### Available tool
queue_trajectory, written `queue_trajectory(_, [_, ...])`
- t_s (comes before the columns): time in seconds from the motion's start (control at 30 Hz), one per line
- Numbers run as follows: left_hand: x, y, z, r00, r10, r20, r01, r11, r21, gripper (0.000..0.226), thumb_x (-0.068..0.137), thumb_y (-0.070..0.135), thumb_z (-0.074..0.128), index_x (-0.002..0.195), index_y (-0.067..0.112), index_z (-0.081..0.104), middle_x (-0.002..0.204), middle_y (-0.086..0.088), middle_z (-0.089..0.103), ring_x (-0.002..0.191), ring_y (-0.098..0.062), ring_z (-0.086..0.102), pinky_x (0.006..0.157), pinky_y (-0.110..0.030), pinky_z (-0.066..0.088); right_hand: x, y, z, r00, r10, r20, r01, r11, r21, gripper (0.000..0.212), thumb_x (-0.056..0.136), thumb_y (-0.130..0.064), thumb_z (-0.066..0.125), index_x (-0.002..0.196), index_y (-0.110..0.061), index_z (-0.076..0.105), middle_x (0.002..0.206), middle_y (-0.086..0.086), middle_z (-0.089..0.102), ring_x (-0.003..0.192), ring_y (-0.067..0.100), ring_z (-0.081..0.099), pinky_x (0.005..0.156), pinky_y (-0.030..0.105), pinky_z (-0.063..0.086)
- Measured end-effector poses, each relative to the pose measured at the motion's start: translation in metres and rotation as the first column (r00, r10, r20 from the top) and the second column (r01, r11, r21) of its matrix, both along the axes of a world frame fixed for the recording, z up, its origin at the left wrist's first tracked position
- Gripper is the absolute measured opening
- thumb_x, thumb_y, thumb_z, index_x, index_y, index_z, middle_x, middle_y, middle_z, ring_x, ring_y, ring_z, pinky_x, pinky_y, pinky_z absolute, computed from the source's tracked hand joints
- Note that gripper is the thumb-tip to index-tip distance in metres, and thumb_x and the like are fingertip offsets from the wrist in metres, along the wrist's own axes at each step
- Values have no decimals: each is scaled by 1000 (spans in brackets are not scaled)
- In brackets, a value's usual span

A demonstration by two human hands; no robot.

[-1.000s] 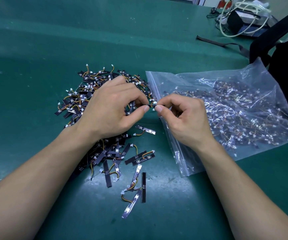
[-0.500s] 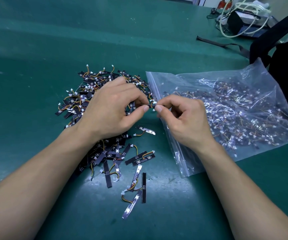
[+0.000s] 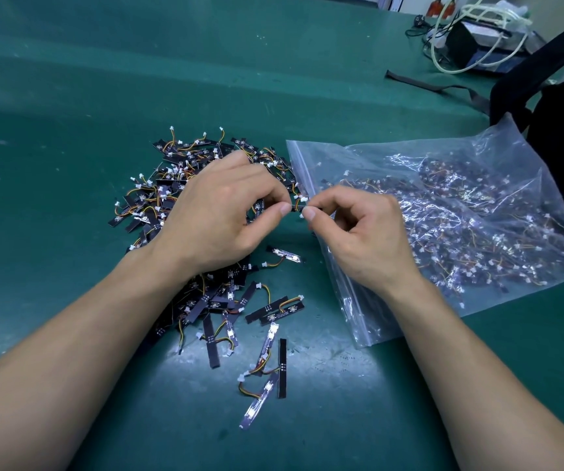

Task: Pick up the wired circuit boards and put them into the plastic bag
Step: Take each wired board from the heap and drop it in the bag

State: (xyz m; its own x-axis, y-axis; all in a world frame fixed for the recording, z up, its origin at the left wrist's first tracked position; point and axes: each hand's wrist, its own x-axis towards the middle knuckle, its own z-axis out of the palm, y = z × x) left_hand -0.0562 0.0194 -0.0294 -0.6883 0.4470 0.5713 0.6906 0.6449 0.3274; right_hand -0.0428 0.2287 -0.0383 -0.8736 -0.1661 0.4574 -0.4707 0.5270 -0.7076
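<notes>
Unchanged: left hand (image 3: pixel 219 212) and right hand (image 3: pixel 362 239) fingers (image 3: pixel 284 208) still pinch one wired circuit board (image 3: pixel 296 208) at nine o'clock of the plastic bag (image 3: pixel 498 147); bagging pending

Wired circuit boards (image 3: pixel 158 202): narrow black strips with orange-yellow leads and white plug ends. Heaped loose on the worktop (image 3: pixel 70 130), just left of the bag. Strays (image 3: pixel 275 309) lie flat along the heap's near edge.
Held board (image 3: pixel 298 207): raised at the bag's mouth, pinched between left hand (image 3: pixel 219 212) and right hand (image 3: pixel 358 232).
Plastic bag (image 3: pixel 321 154): clear, zip-top, lying flat, well filled with boards.
</notes>
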Motion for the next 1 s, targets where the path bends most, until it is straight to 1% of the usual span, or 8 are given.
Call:
queue_trajectory(0.13, [1,0,1,1000,-4,7,4,1000,6,14,94,26,64,94,14,72,83,5,67,79,-18,44,73,-36,42,-1,1,1,1000,13,-9,-14,1000,-9,8,88,-18,72,80,-17,75,64,-18,61,48,6,43,53,16,33])
queue_trajectory(0.2, [1,-1,1,1000,4,10,-4,1000,2,14,95,25,63,92,14,72,82,5,66,78,-20,44,72,-38,43,0,1,1,1000,12,-6,-12,1000,-7,8,87,-19,73,80,-19,75,64,-19,61,47,8,44,52,17,34])
queue_trajectory(0.37, [0,0,0,1000,3,5,-3,1000,-11,16,96,24,61,89,12,70,80,2,65,77,-23,45,71,-39,43,1,-1,1,1000,-6,12,7,1000,-28,11,87,-22,73,84,-32,72,63,-26,59,46,11,43,50,15,33])
queue_trajectory(0.57, [0,-1,0,1000,1,5,-1,1000,-5,14,96,23,62,90,13,71,81,3,66,78,-23,47,72,-43,45,0,1,1,1000,3,27,-2,1000,-5,10,89,-18,70,80,-20,74,66,-15,64,48,6,44,53,15,34])
queue_trajectory(0.73, [1,-1,1,1000,8,13,-8,1000,15,14,95,25,63,92,15,72,82,5,67,79,-20,46,73,-43,45,0,1,0,1000,-7,10,7,1000,0,11,89,-16,70,79,-17,74,66,-12,65,48,6,44,53,16,35])
queue_trajectory(0.83, [0,0,0,1000,21,2,-21,1000,-2,15,96,25,62,90,14,71,80,4,66,78,-22,46,72,-41,45,0,0,0,1000,4,16,-4,1000,1,9,89,-18,71,81,-22,74,66,-19,63,47,8,44,53,15,34])
queue_trajectory(0.9, [0,0,0,1000,24,0,-24,1000,-2,16,97,25,61,90,13,70,80,3,66,78,-22,46,72,-40,44,0,0,0,1000,3,30,-2,1000,-26,8,88,-22,72,84,-29,73,67,-21,62,47,11,44,53,15,35])
queue_trajectory(1.0, [-1,0,-1,1000,23,-2,-23,1000,-3,16,97,24,61,89,13,70,79,3,65,78,-21,45,71,-40,44,0,0,0,999,5,34,-3,999,-43,9,87,-24,72,85,-33,71,67,-24,61,47,8,43,53,14,34])
